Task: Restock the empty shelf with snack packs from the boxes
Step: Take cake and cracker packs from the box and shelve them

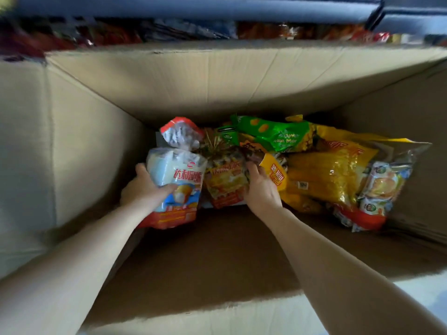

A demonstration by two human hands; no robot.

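Both my arms reach down into a large cardboard box (96, 131). My left hand (142, 189) grips a white and blue snack pack with a red bottom band (179, 180), thumb across its front. My right hand (262, 189) grips the edge of a yellow and orange snack pack (226, 182) lying at the box bottom. To the right lie a green pack (273, 134), a big yellow bag (331, 175) and a clear bag of small packs (382, 187). Behind the white pack stands a clear pack with a red top (180, 132).
The box's far flap (217, 73) stands up between me and a shelf row of red and orange snack packs (302, 31) under a blue shelf edge (193, 8). The near part of the box floor (217, 250) is bare cardboard.
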